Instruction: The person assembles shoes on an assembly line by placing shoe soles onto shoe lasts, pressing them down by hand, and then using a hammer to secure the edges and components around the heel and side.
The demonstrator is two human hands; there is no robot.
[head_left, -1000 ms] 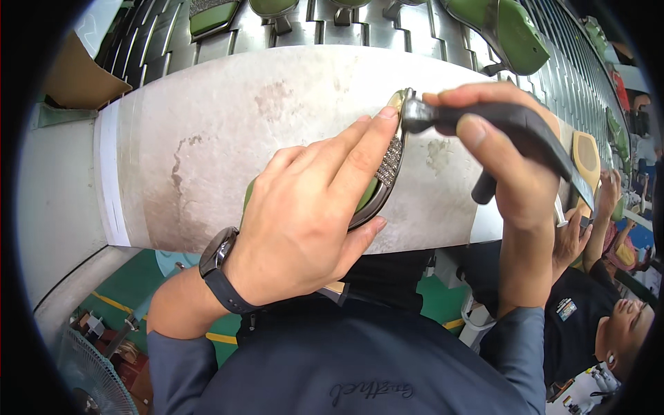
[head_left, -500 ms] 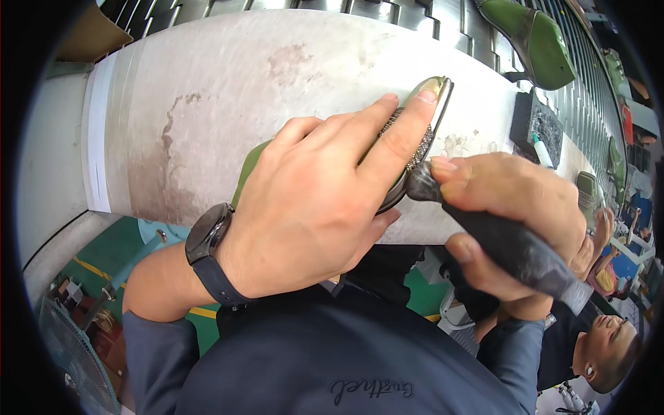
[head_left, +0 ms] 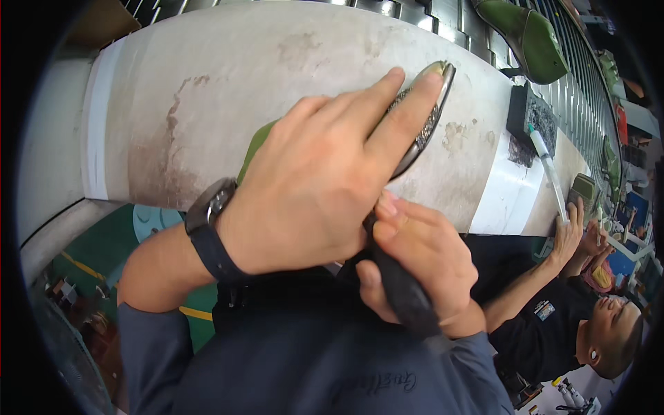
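Note:
My left hand (head_left: pixel 321 180), with a dark watch at the wrist, lies over a shoe on a green last (head_left: pixel 256 150) and holds it on the pale work surface. Two of its fingers reach along the top of the shoe; its thumb is hidden. Beyond the fingers show the dark sole edge and glittery textured trim of the shoe (head_left: pixel 423 142). My right hand (head_left: pixel 436 259) is closed round a dark wrapped hand tool (head_left: pixel 402 287). The tip of that tool points up under the near edge of my left hand, where its contact is hidden.
The pale work surface (head_left: pixel 228 90) bears brown stains. At the right stands a black block (head_left: pixel 532 119) with a white green-tipped stick (head_left: pixel 548 166) against it, by a co-worker's hand (head_left: pixel 570 238). Another green last (head_left: pixel 529 45) lies beside the metal slats at the upper right.
My right hand has moved left and toward me with the dark tool, from the side of the shoe to below my left hand. A co-worker's hand now shows by the white stick.

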